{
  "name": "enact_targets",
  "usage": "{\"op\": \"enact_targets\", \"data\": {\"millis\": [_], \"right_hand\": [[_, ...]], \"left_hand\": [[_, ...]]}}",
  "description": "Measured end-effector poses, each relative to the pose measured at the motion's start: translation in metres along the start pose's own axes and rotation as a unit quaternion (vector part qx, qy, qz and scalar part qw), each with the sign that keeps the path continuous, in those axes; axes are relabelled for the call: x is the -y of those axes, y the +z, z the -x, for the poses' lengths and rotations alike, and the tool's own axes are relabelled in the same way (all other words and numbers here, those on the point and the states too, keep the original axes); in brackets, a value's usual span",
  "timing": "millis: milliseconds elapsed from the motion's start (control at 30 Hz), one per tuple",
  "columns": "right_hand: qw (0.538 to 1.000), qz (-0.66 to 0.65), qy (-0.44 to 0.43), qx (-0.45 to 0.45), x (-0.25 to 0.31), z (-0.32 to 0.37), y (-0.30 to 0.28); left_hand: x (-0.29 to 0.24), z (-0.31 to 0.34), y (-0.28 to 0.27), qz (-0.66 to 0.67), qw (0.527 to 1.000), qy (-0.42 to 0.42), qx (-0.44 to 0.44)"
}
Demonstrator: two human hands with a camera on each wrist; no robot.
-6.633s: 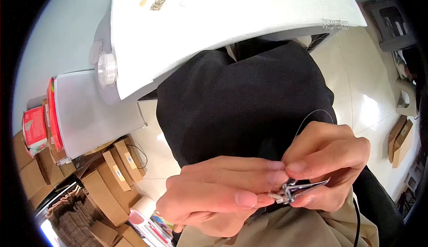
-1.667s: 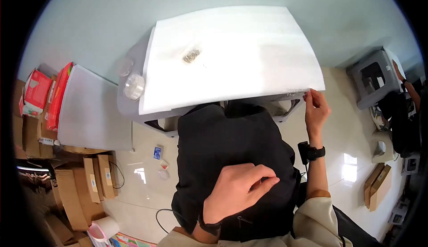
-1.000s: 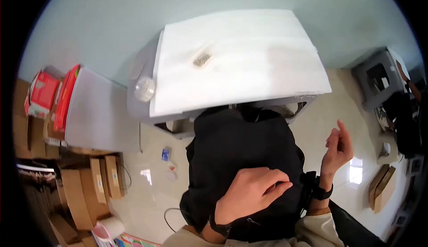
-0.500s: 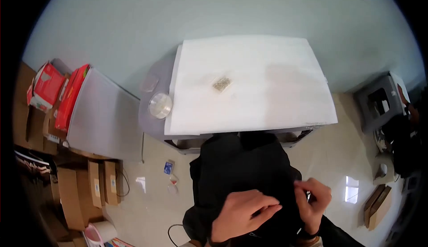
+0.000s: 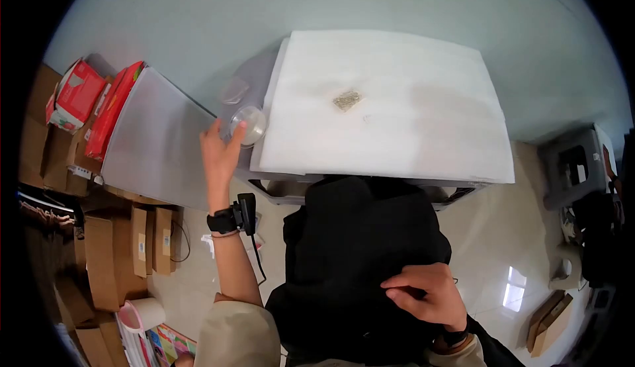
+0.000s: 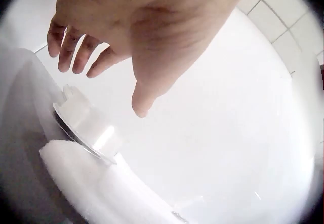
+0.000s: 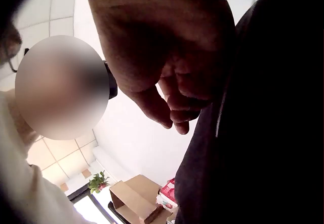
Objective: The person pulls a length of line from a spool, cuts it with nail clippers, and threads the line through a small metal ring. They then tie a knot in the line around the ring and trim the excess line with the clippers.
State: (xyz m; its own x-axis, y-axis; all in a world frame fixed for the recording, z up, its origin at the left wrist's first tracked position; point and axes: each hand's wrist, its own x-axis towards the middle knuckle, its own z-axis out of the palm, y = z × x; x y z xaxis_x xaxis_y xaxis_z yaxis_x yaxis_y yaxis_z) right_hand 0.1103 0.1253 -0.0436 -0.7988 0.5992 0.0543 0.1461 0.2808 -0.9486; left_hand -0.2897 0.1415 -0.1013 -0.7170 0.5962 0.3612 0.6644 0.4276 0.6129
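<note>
My left hand (image 5: 220, 150) is reaching to the left end of the table, fingers spread, thumb overlapping a clear plastic spool (image 5: 254, 127) in the head view. In the left wrist view the same hand (image 6: 147, 37) hovers over the spool (image 6: 88, 125), its fingertips short of the rim. The spool stands beside a white foam sheet (image 5: 397, 135). Over the black cloth (image 5: 364, 248) on the lap is my right hand (image 5: 430, 292), fingers loosely bent, with nothing visible in it. The right wrist view shows this hand (image 7: 167, 57) in shadow beside the dark cloth.
A clear round lid (image 5: 235, 90) lies behind the spool on the grey table (image 5: 254, 72). A small heap of metallic bits (image 5: 347, 100) sits on the foam. Cardboard boxes (image 5: 109, 254) and a pale panel (image 5: 155, 135) stand at left; a grey stool (image 5: 575, 168) is at right.
Both hands earlier held a small metal clipper and fine thread. The right hand then touched the foam's right corner and came back to the lap; the left hand has just moved out to the spool.
</note>
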Motion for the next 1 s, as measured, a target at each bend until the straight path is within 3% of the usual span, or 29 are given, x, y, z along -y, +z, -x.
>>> {"op": "enact_targets", "data": {"millis": [67,167,267,367,400,467,533,667,700,733,767,867,900,967,1000], "right_hand": [[1.000,0.003,0.000,0.000,-0.001,0.002,0.001],[1.000,0.017,-0.005,-0.001,0.000,0.001,0.002],[1.000,0.019,-0.010,-0.005,-0.002,0.000,0.003],[1.000,0.015,-0.004,-0.006,-0.001,0.000,0.003],[1.000,0.015,-0.005,-0.003,-0.002,0.001,0.003],[1.000,0.015,0.005,0.004,0.000,0.001,0.001],[1.000,0.015,0.024,0.012,0.005,0.001,-0.004],[0.995,0.025,0.055,-0.079,0.013,-0.001,-0.007],[0.986,-0.007,0.091,-0.142,0.019,-0.003,-0.005],[0.980,-0.092,0.104,-0.144,0.021,-0.004,-0.010],[0.980,-0.115,0.062,-0.148,0.026,-0.007,-0.015],[0.969,-0.189,-0.044,-0.154,0.043,-0.015,-0.025],[0.961,-0.216,-0.075,-0.155,0.046,-0.016,-0.026],[0.956,-0.249,-0.092,-0.123,0.049,-0.014,-0.028],[0.957,-0.254,-0.086,-0.110,0.048,-0.012,-0.029]], "left_hand": [[0.013,-0.009,0.009,-0.062,0.998,0.021,0.013],[0.014,-0.014,0.011,-0.042,0.995,-0.017,0.088],[-0.001,-0.009,0.006,0.049,0.994,-0.043,0.091],[0.005,-0.002,0.017,0.197,0.980,0.003,0.007],[0.000,0.000,0.014,0.236,0.971,-0.025,0.012],[-0.016,0.009,0.002,0.313,0.946,-0.082,0.024],[-0.042,0.021,-0.015,0.451,0.889,-0.072,0.014],[-0.109,0.072,-0.042,0.613,0.786,-0.033,0.068],[-0.120,0.089,-0.045,0.629,0.770,-0.037,0.103],[-0.131,0.103,-0.045,0.646,0.749,-0.037,0.139],[-0.142,0.113,-0.047,0.666,0.725,-0.032,0.172],[-0.162,0.141,-0.072,0.650,0.727,-0.032,0.220],[-0.160,0.146,-0.072,0.652,0.724,0.009,0.226],[-0.156,0.156,-0.070,0.652,0.715,0.090,0.235],[-0.163,0.160,-0.071,0.638,0.733,0.084,0.220]]}}
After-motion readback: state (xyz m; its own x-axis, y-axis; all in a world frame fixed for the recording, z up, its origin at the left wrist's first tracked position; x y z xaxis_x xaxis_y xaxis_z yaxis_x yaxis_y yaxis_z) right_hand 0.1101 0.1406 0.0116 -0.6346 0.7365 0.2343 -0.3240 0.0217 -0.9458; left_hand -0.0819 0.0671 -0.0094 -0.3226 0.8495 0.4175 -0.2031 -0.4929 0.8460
